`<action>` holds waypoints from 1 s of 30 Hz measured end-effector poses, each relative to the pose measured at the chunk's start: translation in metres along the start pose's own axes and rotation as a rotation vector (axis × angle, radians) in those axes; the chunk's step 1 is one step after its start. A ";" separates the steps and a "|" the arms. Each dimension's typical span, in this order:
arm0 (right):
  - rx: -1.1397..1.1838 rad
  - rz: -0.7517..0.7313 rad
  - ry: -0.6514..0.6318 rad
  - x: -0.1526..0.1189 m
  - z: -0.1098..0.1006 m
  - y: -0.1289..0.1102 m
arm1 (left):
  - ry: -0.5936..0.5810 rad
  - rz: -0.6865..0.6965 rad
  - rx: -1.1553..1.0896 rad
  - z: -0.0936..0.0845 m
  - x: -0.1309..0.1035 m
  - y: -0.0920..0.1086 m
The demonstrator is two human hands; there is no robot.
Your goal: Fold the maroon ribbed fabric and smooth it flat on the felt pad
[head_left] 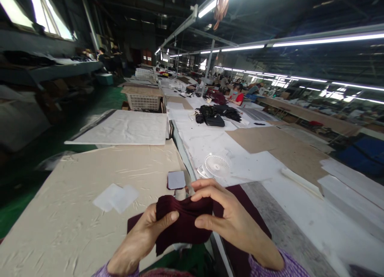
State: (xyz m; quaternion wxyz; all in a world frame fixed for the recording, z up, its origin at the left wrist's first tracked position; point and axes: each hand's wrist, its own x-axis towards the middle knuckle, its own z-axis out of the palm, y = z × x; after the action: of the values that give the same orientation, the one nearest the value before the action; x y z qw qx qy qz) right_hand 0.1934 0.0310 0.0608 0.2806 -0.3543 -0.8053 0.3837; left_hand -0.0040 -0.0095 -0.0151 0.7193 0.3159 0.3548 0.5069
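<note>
Both my hands hold one piece of dark maroon fabric (183, 225) low in the middle of the view. My left hand (144, 237) grips its left edge with the thumb on top. My right hand (231, 217) pinches its upper right part, fingers curled over the top. More maroon cloth (252, 213) lies on the table under my right hand. A small grey square patch (176, 180) lies just beyond the fabric, and white cut pieces (116, 197) lie to the left on the beige table (75, 213).
A small white fan (216, 165) sits on the white table to the right. Brown cardboard sheets (279, 149) and white foam strips (345, 189) lie beyond. A pile of black garments (217, 114) and a white basket (143, 102) stand farther back. Other people work in the distance.
</note>
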 end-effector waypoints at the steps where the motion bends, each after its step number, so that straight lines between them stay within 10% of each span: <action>1: 0.006 0.005 -0.003 0.001 0.000 0.001 | -0.001 0.001 0.001 -0.001 0.000 0.000; 15: -0.068 -0.065 0.284 -0.005 0.016 0.006 | 0.246 0.065 -0.127 0.006 0.001 0.005; 30: -0.161 0.042 0.008 -0.014 0.037 0.023 | 0.440 0.253 -0.287 0.000 0.006 0.002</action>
State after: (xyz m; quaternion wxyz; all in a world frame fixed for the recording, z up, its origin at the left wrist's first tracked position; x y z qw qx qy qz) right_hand 0.1829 0.0143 0.0193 0.2462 -0.3943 -0.8247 0.3221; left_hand -0.0034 -0.0037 -0.0145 0.5933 0.1351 0.3847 0.6941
